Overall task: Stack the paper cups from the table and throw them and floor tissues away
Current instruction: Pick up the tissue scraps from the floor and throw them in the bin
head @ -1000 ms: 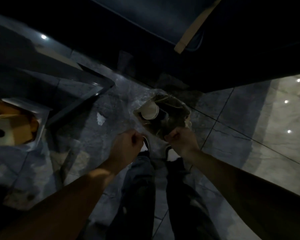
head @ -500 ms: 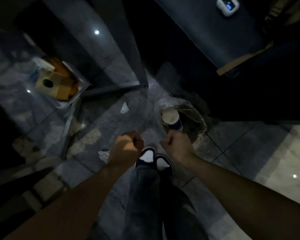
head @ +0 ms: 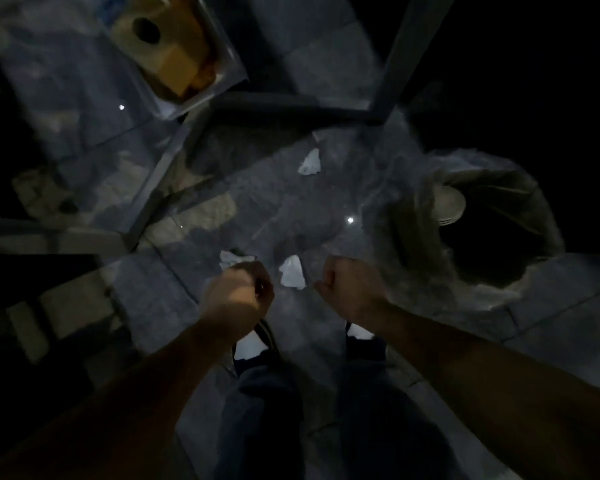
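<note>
The stacked paper cups lie inside a bin lined with a clear plastic bag at the right. Three white tissues lie on the dark tiled floor: one far tissue, one tissue between my hands, and one tissue partly hidden behind my left hand. My left hand is a closed fist with nothing visible in it. My right hand is also curled shut and holds nothing, just left of the bin.
A glass table with metal legs stands at the left and ahead, with a yellow tissue box on it. My feet in dark shoes stand below my hands. Dark furniture fills the upper right.
My view has turned left and down, so the bin now sits at the right and more tissues show. My right hand has let go of the bag's rim and moved away from it.
</note>
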